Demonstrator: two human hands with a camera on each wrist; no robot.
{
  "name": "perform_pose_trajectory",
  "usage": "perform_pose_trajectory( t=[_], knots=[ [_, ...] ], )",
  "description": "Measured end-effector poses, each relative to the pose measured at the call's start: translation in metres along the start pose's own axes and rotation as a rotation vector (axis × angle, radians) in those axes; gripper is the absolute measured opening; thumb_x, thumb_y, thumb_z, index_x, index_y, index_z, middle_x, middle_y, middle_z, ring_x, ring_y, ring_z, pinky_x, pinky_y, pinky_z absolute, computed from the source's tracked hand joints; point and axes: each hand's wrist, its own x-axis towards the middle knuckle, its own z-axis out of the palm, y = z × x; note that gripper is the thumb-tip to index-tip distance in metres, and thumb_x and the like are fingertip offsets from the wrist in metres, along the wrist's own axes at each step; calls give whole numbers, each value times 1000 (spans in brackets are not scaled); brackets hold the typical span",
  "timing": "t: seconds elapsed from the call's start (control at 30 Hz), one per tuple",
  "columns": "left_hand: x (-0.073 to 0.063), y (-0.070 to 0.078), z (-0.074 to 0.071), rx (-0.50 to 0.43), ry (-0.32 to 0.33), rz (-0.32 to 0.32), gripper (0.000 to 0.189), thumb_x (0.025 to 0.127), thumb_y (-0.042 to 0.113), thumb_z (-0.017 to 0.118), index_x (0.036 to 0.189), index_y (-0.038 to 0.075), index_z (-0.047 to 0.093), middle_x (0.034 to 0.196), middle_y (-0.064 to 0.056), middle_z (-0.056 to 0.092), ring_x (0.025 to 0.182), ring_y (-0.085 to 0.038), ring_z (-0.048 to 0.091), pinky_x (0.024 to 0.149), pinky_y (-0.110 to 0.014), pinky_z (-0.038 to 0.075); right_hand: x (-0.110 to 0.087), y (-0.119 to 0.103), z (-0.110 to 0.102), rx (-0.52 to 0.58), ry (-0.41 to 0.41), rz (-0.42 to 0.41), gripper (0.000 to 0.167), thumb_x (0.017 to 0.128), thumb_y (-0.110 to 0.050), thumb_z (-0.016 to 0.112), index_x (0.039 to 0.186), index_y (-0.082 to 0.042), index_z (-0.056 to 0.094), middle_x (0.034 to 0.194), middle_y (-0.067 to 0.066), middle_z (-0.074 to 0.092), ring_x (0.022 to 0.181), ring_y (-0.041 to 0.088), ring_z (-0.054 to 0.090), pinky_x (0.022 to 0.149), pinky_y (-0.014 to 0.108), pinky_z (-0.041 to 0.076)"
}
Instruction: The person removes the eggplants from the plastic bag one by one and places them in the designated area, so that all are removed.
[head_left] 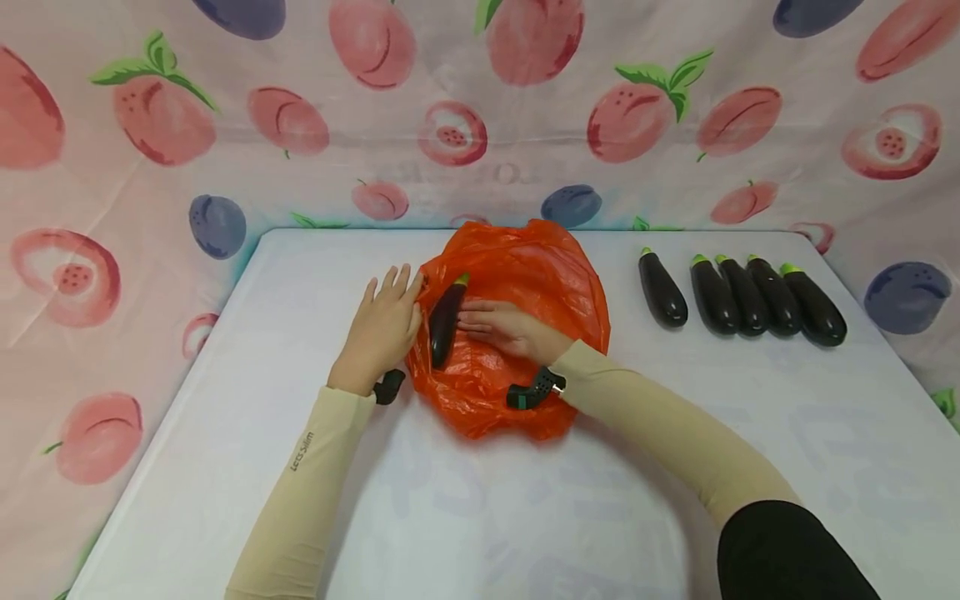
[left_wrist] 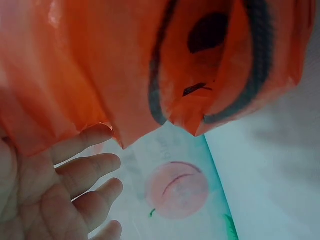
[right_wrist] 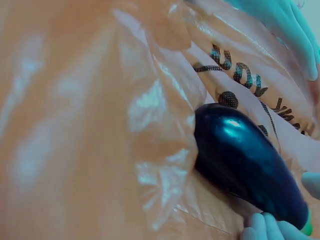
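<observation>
An orange plastic bag (head_left: pixel 558 279) lies spread on the white table, with one dark eggplant (head_left: pixel 447 327) on its left part, the green stem end pointing away. My left hand (head_left: pixel 381 329) is at the bag's left edge with its fingers extended; in the left wrist view the fingertips (left_wrist: pixel 102 162) are beside the bag's hanging edge. Over the bag, my right hand (head_left: pixel 513 329) reaches in with straight fingers beside the eggplant. From the right wrist view, fingers (right_wrist: pixel 267 227) lie against the eggplant near its stem end, the thumb on the other side; most of that hand is hidden.
To the right of the bag lies a single eggplant (head_left: pixel 663 288), and farther right a row of several eggplants (head_left: pixel 767 296). The table (head_left: pixel 525 508) meets a fruit-patterned cloth (head_left: pixel 300 192) at its back and left edges.
</observation>
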Motion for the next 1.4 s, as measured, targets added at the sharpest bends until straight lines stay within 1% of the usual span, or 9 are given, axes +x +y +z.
perform_pose_trajectory(
  t=[0.07, 0.13, 0.37, 0.63, 0.7, 0.9, 1.0, 1.13, 1.4],
  knots=[
    [0, 1, 0, 1, 2, 3, 50, 100, 22, 32, 147, 4, 29, 154, -19, 25, 144, -35, 20, 118, -51, 12, 4, -5, 7, 261, 172, 159, 49, 98, -11, 47, 145, -4, 35, 151, 9, 37, 137, 24, 38, 114, 36, 30],
    [1, 1, -1, 0, 3, 5, 50, 100, 22, 32, 147, 4, 29, 154, -18, 25, 144, -34, 20, 118, -51, 11, 7, -7, 10, 300, 205, 184, 49, 98, -10, 46, 146, -5, 34, 152, 8, 34, 139, 23, 36, 115, 37, 28],
    [2, 1, 0, -6, 22, 14, 50, 99, 21, 33, 146, 3, 32, 154, -18, 24, 144, -34, 19, 118, -51, 11, 10, -8, 11, 392, 201, 137, 50, 98, -7, 45, 147, -6, 32, 153, 6, 32, 140, 22, 32, 117, 36, 24],
    [4, 2, 0, -7, 34, 14, 50, 99, 21, 34, 146, 3, 31, 154, -18, 26, 144, -34, 20, 118, -51, 12, 15, -11, 11, 598, 205, 123, 48, 101, -8, 36, 148, -2, 26, 155, 11, 27, 143, 25, 25, 119, 36, 18],
    [4, 3, 0, -9, 35, 13, 50, 100, 21, 34, 147, 3, 30, 154, -18, 26, 144, -34, 20, 118, -51, 13, 16, -11, 11, 632, 211, 121, 48, 102, -10, 34, 148, -1, 25, 154, 12, 28, 141, 24, 28, 120, 36, 17],
    [5, 4, -1, -14, 34, 9, 51, 100, 22, 34, 147, 4, 30, 154, -18, 25, 144, -34, 20, 118, -52, 12, 17, -9, 8, 671, 244, 138, 46, 101, -10, 37, 145, 0, 30, 132, 10, 45, 119, 20, 42, 118, 37, 20],
    [6, 5, -2, -10, 29, 5, 51, 100, 22, 34, 147, 4, 30, 154, -18, 25, 144, -35, 19, 118, -52, 12, 15, -9, 6, 681, 232, 152, 46, 101, -12, 38, 146, -2, 31, 141, 11, 42, 128, 22, 40, 119, 37, 20],
    [7, 5, -3, -11, 21, -3, 51, 100, 23, 34, 147, 4, 29, 154, -18, 24, 145, -34, 18, 118, -51, 11, 11, -10, 4, 682, 203, 161, 47, 102, -12, 36, 148, -5, 28, 154, 11, 29, 142, 25, 28, 119, 39, 18],
    [6, 5, -3, -19, 20, -11, 51, 100, 23, 34, 147, 5, 29, 154, -18, 24, 145, -34, 18, 118, -51, 10, 9, -10, 3, 641, 139, 152, 51, 100, -12, 41, 148, -9, 26, 154, 9, 28, 142, 28, 28, 118, 41, 20]
  ],
)
